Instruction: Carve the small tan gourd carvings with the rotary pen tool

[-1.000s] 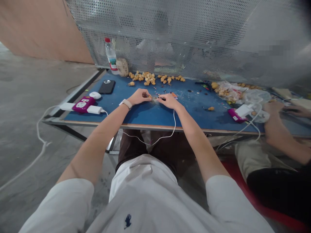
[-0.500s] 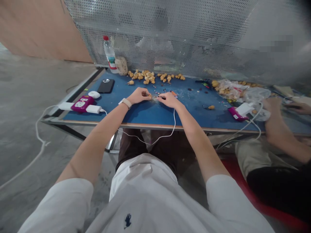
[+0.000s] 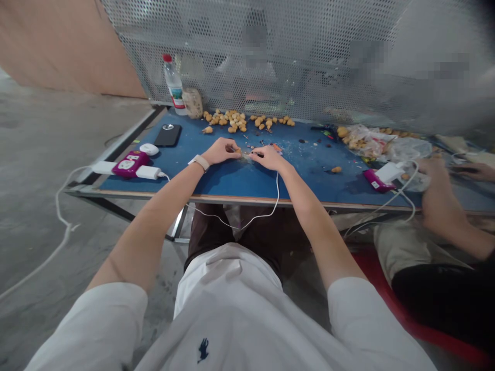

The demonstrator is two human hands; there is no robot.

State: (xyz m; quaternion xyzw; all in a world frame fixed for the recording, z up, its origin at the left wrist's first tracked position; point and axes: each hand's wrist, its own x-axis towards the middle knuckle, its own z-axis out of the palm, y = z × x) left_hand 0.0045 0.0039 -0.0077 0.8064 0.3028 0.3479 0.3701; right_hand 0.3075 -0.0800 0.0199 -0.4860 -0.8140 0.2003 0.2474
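Nearest is a white short-sleeved cloth shirt (image 3: 232, 309); beyond it, a thin white cable (image 3: 277, 193) sags below the front edge of a blue-topped table (image 3: 232, 183) and rises to the right wrist. Over the tabletop, the left hand (image 3: 223, 150) has thumb and fingers pinched together on a small, tan, rounded lump (image 3: 238, 151), located between the two hands. The right hand (image 3: 267, 156) has its fingers curled closed around a slim dark tool (image 3: 253, 154), pointing toward the lump; whether they touch is too small to tell. A purple boxy power socket (image 3: 130, 164) sits to the left, with a flat black phone (image 3: 167, 135) farther back. Beyond, many yellowish-tan rounded pieces (image 3: 232, 120) lie before a grey perforated metal panel (image 3: 309, 67), near a clear red-capped plastic bottle (image 3: 175, 87).
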